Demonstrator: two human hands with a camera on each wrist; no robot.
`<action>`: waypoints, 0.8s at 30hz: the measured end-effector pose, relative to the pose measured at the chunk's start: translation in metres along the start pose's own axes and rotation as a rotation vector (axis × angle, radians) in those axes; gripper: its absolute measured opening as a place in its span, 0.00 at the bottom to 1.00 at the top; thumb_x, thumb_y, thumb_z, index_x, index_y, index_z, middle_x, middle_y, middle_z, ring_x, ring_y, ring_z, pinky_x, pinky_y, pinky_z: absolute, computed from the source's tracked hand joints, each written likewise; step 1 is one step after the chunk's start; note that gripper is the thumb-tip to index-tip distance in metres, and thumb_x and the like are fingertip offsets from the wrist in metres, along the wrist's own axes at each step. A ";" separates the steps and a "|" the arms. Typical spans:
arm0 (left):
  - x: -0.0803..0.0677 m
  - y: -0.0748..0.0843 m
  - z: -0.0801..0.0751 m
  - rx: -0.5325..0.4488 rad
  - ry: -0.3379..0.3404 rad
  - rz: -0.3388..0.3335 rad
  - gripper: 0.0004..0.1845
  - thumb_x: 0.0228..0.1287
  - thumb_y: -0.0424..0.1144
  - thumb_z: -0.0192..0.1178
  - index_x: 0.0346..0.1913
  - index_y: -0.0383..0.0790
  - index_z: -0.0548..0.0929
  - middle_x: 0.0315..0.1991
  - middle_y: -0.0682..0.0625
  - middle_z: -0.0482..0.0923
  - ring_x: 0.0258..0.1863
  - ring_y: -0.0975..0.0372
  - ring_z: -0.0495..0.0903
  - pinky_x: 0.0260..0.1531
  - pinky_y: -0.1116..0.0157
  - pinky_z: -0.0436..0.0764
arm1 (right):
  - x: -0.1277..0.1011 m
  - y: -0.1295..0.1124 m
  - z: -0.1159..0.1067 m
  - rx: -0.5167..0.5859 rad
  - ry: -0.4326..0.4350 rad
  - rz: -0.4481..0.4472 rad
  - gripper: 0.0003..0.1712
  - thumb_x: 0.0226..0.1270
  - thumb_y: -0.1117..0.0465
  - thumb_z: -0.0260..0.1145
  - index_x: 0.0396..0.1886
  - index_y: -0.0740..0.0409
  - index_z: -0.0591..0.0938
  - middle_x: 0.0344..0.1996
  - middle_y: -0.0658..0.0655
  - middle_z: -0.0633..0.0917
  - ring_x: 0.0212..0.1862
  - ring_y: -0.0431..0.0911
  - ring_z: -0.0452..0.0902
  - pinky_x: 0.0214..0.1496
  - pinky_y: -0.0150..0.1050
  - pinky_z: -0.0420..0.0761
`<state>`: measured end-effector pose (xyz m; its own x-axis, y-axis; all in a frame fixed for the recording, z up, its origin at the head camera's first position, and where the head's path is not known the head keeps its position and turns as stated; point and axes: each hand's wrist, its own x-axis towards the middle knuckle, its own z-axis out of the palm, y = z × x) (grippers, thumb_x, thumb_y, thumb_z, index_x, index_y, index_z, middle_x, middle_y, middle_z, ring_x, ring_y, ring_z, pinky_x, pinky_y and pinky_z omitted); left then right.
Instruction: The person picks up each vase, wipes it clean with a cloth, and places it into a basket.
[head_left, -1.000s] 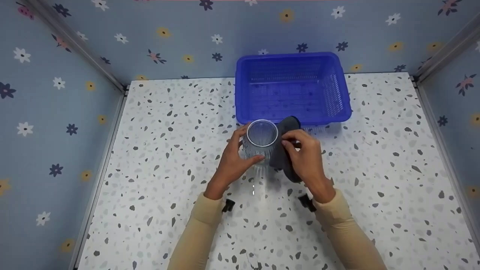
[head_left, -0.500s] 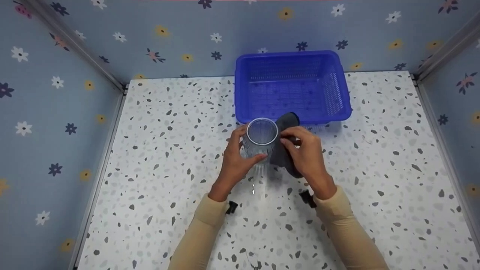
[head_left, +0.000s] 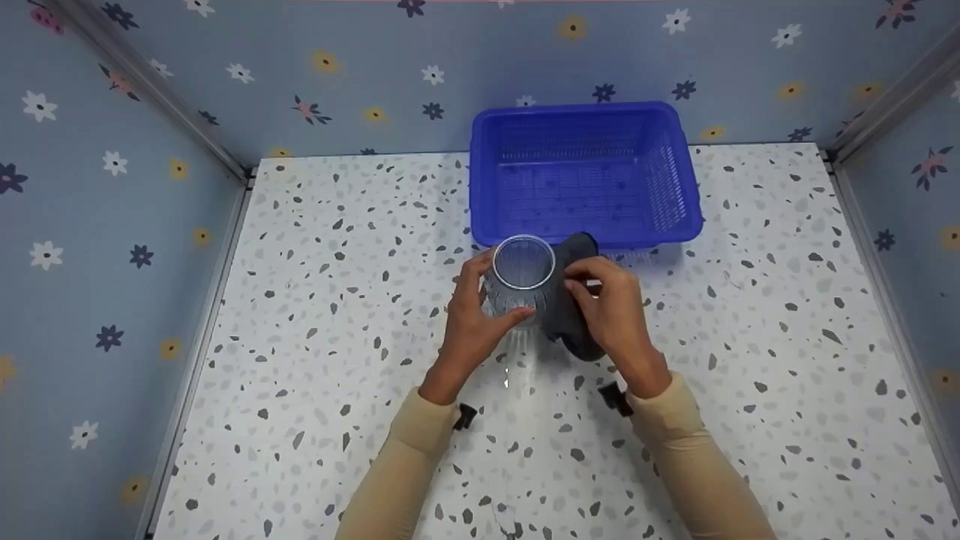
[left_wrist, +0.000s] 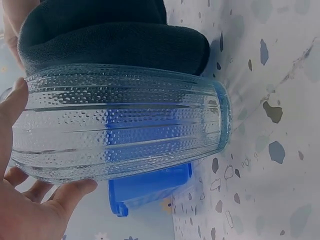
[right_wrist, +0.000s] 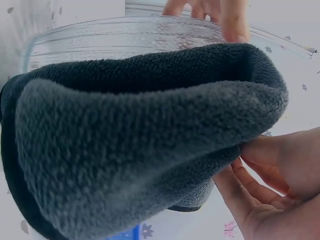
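Note:
A clear ribbed glass vase with a bumpy texture stands upright on the speckled table, its round mouth facing up in the head view. My left hand grips it round the upper part, thumb on the near side and fingers on the far side. A dark grey fleecy cloth hangs folded along the vase's right side. My right hand pinches the cloth between thumb and fingers. In the left wrist view the cloth lies against the glass; the vase's far side is hidden from the head camera.
A blue plastic basket with slotted walls stands just behind the vase, near the back wall. Flower-patterned panels enclose the speckled table at the back and both sides.
The cloth has shifted slightly up and then back down along the vase's side with my right hand. My left hand still holds the vase, which stays nearly in place.

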<state>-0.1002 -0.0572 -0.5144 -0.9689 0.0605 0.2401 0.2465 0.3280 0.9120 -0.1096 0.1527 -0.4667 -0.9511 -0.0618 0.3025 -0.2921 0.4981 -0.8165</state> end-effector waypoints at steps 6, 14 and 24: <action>0.000 0.001 0.002 0.026 0.028 0.020 0.47 0.51 0.44 0.85 0.71 0.40 0.70 0.76 0.46 0.69 0.77 0.54 0.67 0.67 0.50 0.78 | -0.001 0.010 0.005 0.012 0.007 0.026 0.05 0.67 0.77 0.72 0.40 0.70 0.88 0.39 0.65 0.90 0.46 0.58 0.89 0.45 0.52 0.89; 0.000 0.001 0.001 0.044 0.024 0.025 0.47 0.51 0.44 0.85 0.71 0.39 0.70 0.76 0.45 0.69 0.78 0.52 0.66 0.66 0.51 0.78 | -0.004 0.027 0.016 0.015 -0.024 0.118 0.05 0.65 0.79 0.71 0.39 0.70 0.87 0.38 0.67 0.90 0.44 0.61 0.89 0.46 0.55 0.88; -0.001 -0.001 0.001 0.016 0.014 0.027 0.46 0.52 0.44 0.84 0.71 0.39 0.69 0.76 0.43 0.68 0.76 0.50 0.67 0.65 0.45 0.79 | -0.009 0.050 0.029 -0.035 -0.070 0.141 0.05 0.64 0.78 0.72 0.38 0.69 0.87 0.35 0.65 0.90 0.40 0.55 0.87 0.41 0.45 0.82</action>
<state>-0.0999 -0.0569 -0.5160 -0.9614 0.0562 0.2695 0.2722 0.3413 0.8997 -0.1191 0.1530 -0.5247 -0.9875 -0.0482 0.1500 -0.1523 0.5362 -0.8303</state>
